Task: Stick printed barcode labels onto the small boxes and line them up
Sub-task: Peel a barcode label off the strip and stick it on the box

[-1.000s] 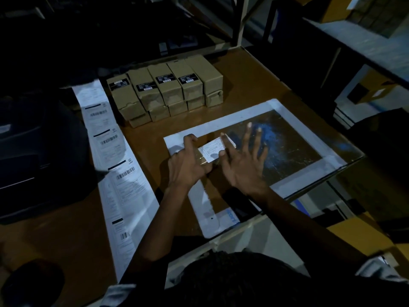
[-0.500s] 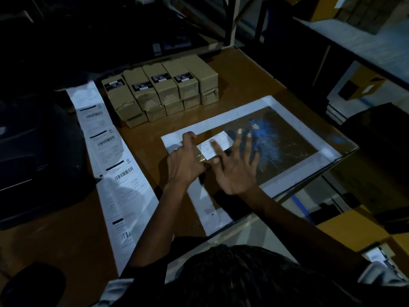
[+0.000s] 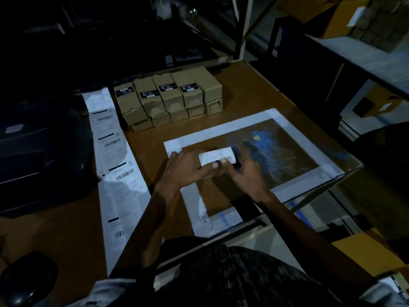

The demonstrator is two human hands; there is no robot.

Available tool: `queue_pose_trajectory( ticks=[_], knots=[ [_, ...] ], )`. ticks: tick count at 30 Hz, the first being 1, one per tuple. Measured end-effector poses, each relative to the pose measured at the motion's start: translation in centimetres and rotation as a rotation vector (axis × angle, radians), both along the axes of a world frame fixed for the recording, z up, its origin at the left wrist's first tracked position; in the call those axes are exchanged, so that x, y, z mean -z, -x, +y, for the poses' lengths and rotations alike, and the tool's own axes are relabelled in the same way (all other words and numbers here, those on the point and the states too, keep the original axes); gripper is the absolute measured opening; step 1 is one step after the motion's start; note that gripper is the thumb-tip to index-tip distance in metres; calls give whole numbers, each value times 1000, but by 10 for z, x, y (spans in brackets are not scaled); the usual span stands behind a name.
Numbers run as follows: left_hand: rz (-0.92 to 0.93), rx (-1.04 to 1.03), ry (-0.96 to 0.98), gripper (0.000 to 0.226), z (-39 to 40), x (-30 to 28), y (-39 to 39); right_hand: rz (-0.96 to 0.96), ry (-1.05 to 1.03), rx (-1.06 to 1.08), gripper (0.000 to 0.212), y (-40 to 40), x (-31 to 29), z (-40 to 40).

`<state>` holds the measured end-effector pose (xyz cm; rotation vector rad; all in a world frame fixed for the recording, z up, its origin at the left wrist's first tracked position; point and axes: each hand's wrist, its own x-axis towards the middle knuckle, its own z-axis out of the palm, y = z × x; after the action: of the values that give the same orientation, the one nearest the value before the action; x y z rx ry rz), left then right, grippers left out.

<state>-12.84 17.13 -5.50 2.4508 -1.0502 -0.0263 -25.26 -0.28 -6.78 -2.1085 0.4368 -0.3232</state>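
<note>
since the earlier frame the right hand (image 3: 245, 173) has been closed from spread fingers onto the small box (image 3: 218, 165), which is now gripped from both sides, the left hand (image 3: 188, 171) curled over its white label (image 3: 218, 156). the box is held on the white-bordered mat (image 3: 221, 129), nearer than the stacked boxes (image 3: 168, 98); the label strip (image 3: 115, 160) lies left of the mat on the surface (image 3: 243, 94).
</note>
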Motion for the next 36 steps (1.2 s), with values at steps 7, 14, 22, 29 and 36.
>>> queue_pose_trajectory(
  ticks=[7, 14, 22, 29, 36],
  knots=[
    [-2, -47, 43, 66, -4, 3, 4, -12, 101, -110, 52, -11, 6, -16],
    [73, -50, 25, 69, -4, 10, -4, 69, 301, -212, 39, -17, 2, -38],
    [130, 10, 22, 66, 2, 12, -8, -1, 306, -227, 36, -22, 2, -44],
    [186, -7, -29, 76, 1, 15, -19, -13, 287, -213, 34, -23, 1, -48],
    [184, -2, 6, 70, 1, 18, -19, 114, 125, -300, 38, -25, -10, -53]
  ],
)
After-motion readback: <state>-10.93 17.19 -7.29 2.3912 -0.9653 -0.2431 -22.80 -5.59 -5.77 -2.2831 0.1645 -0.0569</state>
